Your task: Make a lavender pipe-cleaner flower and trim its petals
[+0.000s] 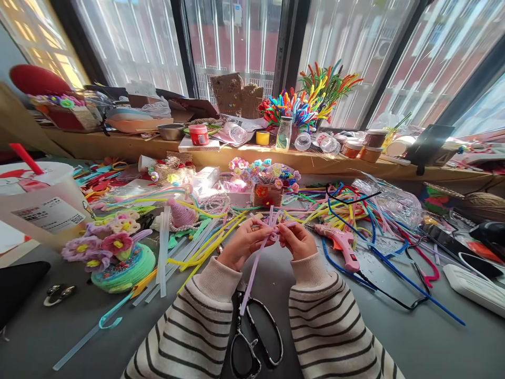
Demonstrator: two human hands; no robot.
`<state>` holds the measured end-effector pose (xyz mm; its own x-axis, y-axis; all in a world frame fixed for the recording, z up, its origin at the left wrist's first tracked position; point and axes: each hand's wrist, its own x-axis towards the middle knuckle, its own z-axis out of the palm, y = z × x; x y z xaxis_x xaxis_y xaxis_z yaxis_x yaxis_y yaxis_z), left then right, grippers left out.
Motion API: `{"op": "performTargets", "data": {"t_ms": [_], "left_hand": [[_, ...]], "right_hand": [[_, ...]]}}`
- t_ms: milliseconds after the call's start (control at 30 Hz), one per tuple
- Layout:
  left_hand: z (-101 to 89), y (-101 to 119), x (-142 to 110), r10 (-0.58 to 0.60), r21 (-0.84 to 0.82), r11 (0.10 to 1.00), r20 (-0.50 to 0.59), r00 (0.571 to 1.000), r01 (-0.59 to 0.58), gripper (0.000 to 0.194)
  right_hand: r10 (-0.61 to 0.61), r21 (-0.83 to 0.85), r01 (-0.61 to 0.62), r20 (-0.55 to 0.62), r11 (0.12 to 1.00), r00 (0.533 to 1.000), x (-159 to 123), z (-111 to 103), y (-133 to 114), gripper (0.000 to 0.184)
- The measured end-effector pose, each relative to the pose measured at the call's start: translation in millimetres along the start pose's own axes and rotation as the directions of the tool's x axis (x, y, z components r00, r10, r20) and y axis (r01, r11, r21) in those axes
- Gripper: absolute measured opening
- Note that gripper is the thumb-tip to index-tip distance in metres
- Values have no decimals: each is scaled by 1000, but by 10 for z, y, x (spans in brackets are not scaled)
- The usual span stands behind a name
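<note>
Both my hands meet over the middle of the table, working on light purple pipe cleaners [255, 266] that cross and bend between the fingers. My left hand [246, 242] pinches them, and one long end hangs down toward me. With thumb and fingers together, my right hand [298, 240] grips the bent part on the other side. Just below lie black-handled scissors [257, 337], partly covered by the hanging end. To the right of my right hand rests a pink hot glue gun [343, 245]. Clear glue sticks [162, 258] lie left of my left hand.
Loose coloured pipe cleaners [366, 216] and a black cord spread over the right side. At left stand a drink cup [43, 205] and a green base with fuzzy flowers [122, 263]. A small flower basket [268, 193] is beyond my hands. Jars and bottles line the sill [236, 152].
</note>
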<state>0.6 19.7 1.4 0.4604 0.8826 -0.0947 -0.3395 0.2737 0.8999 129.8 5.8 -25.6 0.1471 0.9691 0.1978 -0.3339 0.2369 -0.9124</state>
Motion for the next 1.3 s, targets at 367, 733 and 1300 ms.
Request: {"op": "performTargets", "data": {"t_ms": [367,733,1300], "left_hand": [[22,5,-11,15,21,1000,-100,995,-13,29],[0,-19,4,31,33,999,-182,983,-26,29],[0,-25,17,-16,-97,995,-178,984,-1,19]], "right_hand": [[46,187,-45,-3,981,999,18,15,-13,20],[-245,-415,220,-6,883,970,-68,21,-71,9],[-504,-817,508,327,275,799,-89,-7,-78,20]]}}
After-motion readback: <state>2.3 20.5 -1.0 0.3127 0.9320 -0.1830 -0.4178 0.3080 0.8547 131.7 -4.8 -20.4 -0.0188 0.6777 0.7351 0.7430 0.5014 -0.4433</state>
